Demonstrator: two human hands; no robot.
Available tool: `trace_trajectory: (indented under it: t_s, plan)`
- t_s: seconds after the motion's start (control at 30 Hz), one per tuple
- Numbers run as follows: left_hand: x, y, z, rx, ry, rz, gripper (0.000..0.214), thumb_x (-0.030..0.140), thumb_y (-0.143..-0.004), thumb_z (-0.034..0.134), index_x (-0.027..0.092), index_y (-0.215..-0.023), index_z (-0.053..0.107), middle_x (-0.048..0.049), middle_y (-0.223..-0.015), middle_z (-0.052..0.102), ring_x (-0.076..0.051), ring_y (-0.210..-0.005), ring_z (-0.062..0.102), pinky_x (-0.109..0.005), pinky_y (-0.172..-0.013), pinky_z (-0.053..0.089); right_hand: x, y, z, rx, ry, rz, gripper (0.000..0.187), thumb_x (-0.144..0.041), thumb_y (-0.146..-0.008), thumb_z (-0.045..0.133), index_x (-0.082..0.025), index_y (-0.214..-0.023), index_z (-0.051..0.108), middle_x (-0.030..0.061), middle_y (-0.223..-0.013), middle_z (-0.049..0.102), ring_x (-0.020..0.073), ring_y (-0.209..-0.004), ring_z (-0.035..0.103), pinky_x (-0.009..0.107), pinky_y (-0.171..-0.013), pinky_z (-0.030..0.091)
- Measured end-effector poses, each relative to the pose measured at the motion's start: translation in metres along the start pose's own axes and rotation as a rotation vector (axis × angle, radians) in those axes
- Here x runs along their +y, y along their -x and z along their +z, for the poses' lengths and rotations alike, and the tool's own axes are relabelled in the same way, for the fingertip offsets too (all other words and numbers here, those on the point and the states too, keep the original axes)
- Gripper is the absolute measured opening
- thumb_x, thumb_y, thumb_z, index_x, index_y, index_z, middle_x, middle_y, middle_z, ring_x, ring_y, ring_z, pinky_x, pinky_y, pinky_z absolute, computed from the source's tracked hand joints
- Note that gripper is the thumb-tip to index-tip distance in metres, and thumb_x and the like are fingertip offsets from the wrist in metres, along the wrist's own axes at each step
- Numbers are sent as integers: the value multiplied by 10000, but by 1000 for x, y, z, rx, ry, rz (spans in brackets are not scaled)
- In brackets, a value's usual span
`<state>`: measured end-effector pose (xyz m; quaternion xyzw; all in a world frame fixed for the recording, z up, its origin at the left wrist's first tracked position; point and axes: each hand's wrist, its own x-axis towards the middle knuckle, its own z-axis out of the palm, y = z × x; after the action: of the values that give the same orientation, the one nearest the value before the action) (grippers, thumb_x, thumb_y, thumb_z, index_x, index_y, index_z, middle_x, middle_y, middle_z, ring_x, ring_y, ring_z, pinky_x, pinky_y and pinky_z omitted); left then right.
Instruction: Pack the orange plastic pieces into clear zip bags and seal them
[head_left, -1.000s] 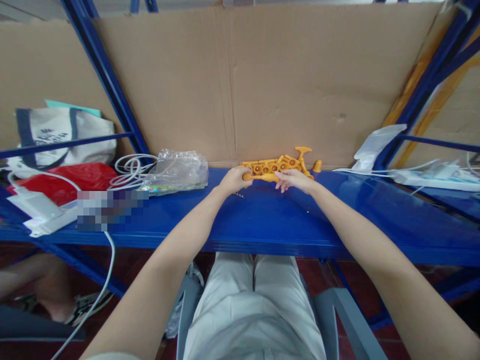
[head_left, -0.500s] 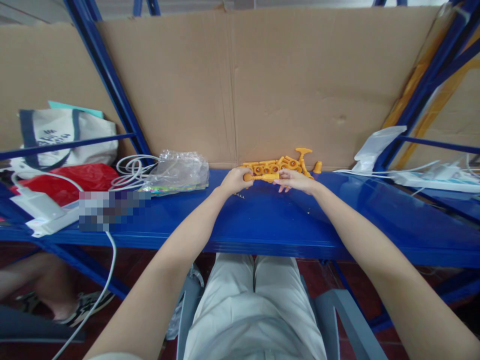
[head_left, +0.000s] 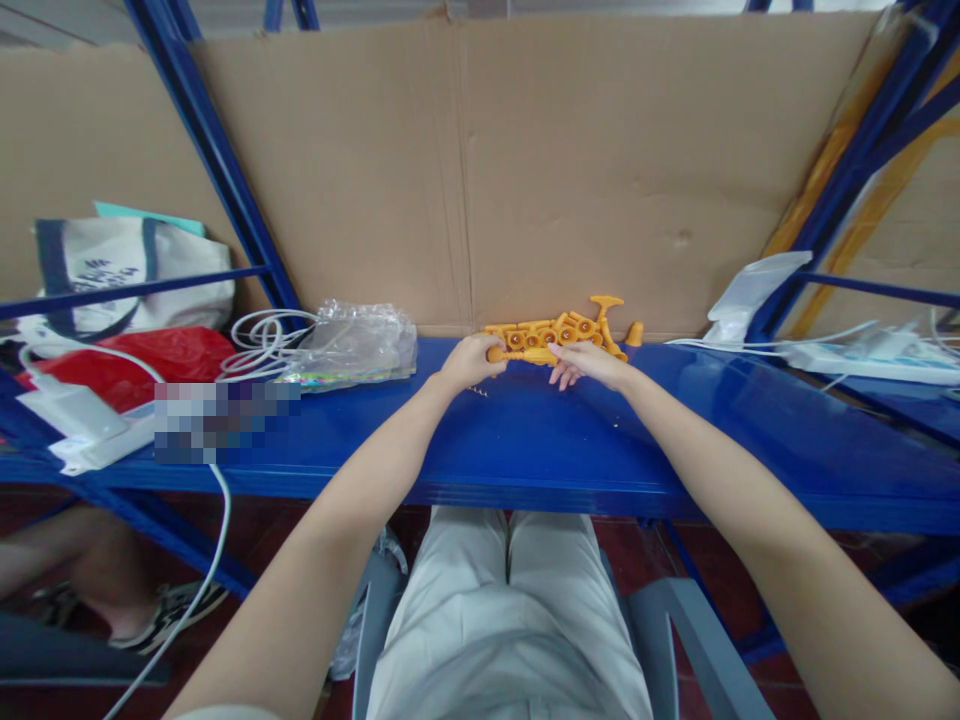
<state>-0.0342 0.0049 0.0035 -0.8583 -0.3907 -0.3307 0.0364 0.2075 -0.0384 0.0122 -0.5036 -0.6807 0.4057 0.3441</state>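
Right hand (head_left: pixel 592 364) shifts along a yellow plastic piece (head_left: pixel 535 355) that the left hand (head_left: pixel 472 362) steadies.
Half a second ago the right fingers met the piece's end; now the thumb lies over it and the other fingers spread below, suggesting a turn or regrip. The left is clamped on its rounded end; whether the right grips, I cannot tell. The piece is just in front of the yellow plastic parts (head_left: pixel 568 336) at the desk's (head_left: pixel 525 440) back.

Soft, diffuse light falls on the cardboard panel (head_left: pixel 600 150), with faint glare on the blue bench (head_left: pixel 540 440); the tiled floor (head_left: pixel 716 550) is dim. Edges stretch, and pixelation masks a patch at left.
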Motion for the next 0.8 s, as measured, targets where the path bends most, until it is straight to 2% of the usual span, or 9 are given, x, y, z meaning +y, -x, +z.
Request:
trace_trajectory:
  t_s: [0.1,0.23,0.33,0.47,0.53,0.63,0.7,0.8]
  plan:
    - [-2,0,0,3,4,7,197,207,-717,676,170,-901,738,-22,-833,733,-162,-738,640,-251,-698,464,-2,1,2,19,-35,37,363,-450,-986,530,-154,-787,593,77,-684,724,105,-505,637,182,-473,459]
    - [-5,0,2,23,5,27,156,220,-721,676,179,-864,722,-14,-806,724,-157,-726,637,-244,-683,462,-5,4,5,49,-218,42,175,-328,-976,580,-175,-890,582,54,-776,729,103,-557,653,190,-513,501]
    - [-4,-1,3,40,9,23,148,239,-736,690,180,-871,704,-17,-811,721,-158,-735,642,-248,-697,470,-7,4,8,59,-327,40,128,-268,-968,588,-172,-883,581,38,-737,701,94,-554,637,187,-537,514]
    - [2,1,-3,56,49,-49,392,333,-809,683,182,-1166,624,-15,-809,712,-162,-718,656,-256,-702,488,-11,2,6,163,-410,-26,157,-257,-942,616,-174,-815,573,27,-681,665,83,-542,611,178,-552,518]
    - [3,1,-10,61,36,-97,481,370,-852,646,196,-1289,546,-26,-857,725,-175,-768,681,-263,-725,503,-12,-1,-2,246,-434,-84,168,-303,-919,644,-191,-822,564,28,-693,666,104,-583,630,199,-570,536]
    - [-1,2,-24,17,-129,-203,399,314,-875,581,212,-1261,584,-67,-976,748,-220,-937,702,-293,-802,521,-8,-8,-24,439,-402,-203,255,-443,-872,675,-225,-880,542,20,-758,676,153,-702,685,248,-619,565]
    - [-8,2,-33,-94,-272,-307,352,235,-843,565,208,-1182,654,-102,-1070,750,-254,-1031,694,-314,-844,526,-1,-14,-43,610,-313,-294,340,-553,-860,640,-241,-941,531,18,-838,677,168,-769,703,260,-644,569]
    - [-16,2,-42,-375,-422,-428,336,235,-794,615,210,-1116,709,-121,-1187,729,-285,-1101,679,-305,-849,531,11,-19,-70,882,-179,-342,385,-587,-892,547,-241,-1055,510,39,-980,654,168,-805,702,264,-650,563]
